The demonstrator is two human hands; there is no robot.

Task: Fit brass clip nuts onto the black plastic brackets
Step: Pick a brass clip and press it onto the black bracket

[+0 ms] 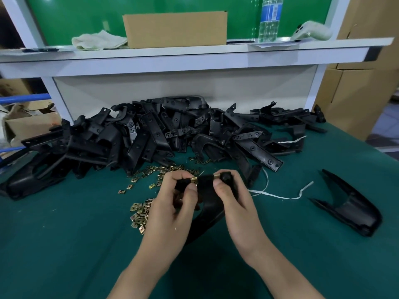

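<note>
Now | left grip, right grip pinch bracket at top edge | pile close behind

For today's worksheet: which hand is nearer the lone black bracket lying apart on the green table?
Right. The right hand is left of the lone black bracket, not touching; the left hand is farther left.

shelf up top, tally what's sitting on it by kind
box: 1
bottle: 1
cloth: 1
phone: 1
total: 4
Left out: the paper and the flat dark bits, too unclear to count.
</note>
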